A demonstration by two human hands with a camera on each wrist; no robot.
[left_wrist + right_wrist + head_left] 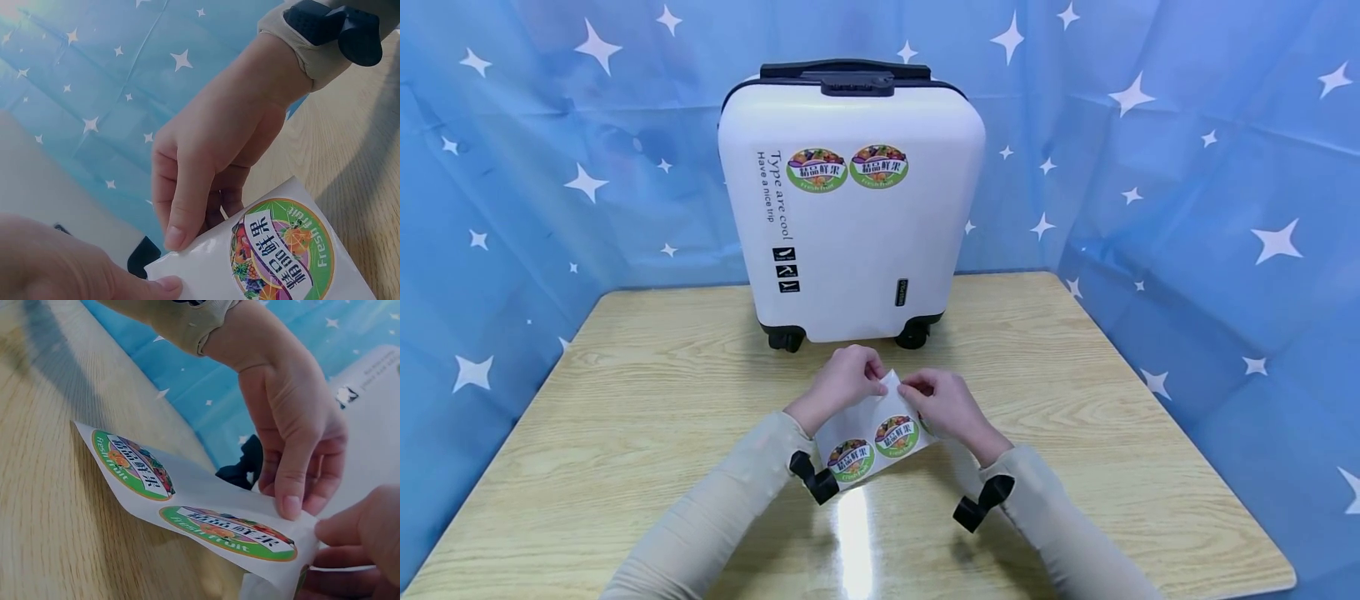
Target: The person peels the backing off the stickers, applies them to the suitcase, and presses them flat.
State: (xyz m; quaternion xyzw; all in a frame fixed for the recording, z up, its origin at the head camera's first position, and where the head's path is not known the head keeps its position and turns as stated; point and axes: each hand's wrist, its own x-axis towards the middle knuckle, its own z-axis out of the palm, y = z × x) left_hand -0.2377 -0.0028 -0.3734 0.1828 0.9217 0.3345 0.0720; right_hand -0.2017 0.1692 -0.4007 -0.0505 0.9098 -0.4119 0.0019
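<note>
- Sticker sheet (865, 417): thin, smooth, glossy white, slightly bent; held up btwn both hands over the table, in front of the suitcase, approx. mid-view.
- Printed on it: 2 round fruit labels (897, 437) in full, green-rimmed w/ white banner; part of a 3rd label (924, 423) shows by the R hand.
- Direction: label row, w/ the sheet's long axis as far as visible, slants from near L to farther R; print is upright to the wearer, tilted. A pointed corner sticks up btwn the hands, twd the suitcase. R end partly hidden.
- L hand (846, 379): thumb & fingers pinch the sheet's far edge, L of that corner.
- R hand (947, 407): thumb & fingers pinch the same corner area from the R; fingertips of both hands close tog., gap narrow.
- Sleeves (722, 500): pale, wrinkled cloth; 1 black wrist device (983, 502) per wrist.
- Suitcase (865, 242): white hard shell, rounded corners, upright just beyond the hands; 2 oval fruit stickers (879, 167) side by side up top, black handle (846, 70), black wheels (913, 335).
- Table (647, 400): pale wood grain, shiny, w/ glare streak.
- Curtain (1195, 167): blue, creased cloth w/ white 4-pt stars, behind & both sides.
- In the way: R hand covers part of the 3rd label.
</note>
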